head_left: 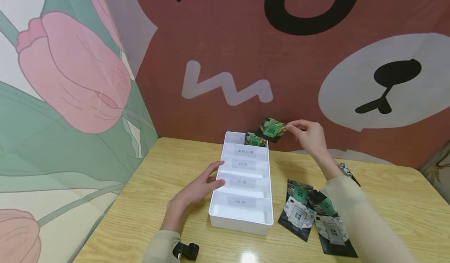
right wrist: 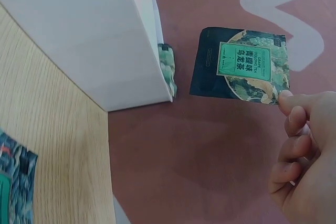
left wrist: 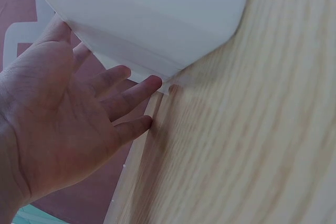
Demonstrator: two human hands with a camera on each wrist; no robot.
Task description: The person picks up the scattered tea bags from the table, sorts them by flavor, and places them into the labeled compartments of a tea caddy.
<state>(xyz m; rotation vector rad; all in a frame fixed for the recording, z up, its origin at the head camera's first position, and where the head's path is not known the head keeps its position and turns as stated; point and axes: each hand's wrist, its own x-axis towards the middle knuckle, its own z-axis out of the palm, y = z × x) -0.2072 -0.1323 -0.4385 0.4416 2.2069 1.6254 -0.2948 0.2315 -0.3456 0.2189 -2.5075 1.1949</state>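
My right hand pinches a green and black tea sachet by one corner, just right of and above the far end of a white divided box. In the right wrist view this sachet shows a green label reading grape oolong tea. Another green tea sachet stands in the box's farthest compartment, its top poking out. The other compartments carry paper labels on their dividers. My left hand rests against the box's left side, thumb and fingers spread; in the left wrist view its fingers are extended under the wall.
Right of the box lie several more tea sachets, among them a green one and white-patterned ones, partly overlapping. One more is half hidden behind the right forearm. A printed cloth wall rises behind the wooden table.
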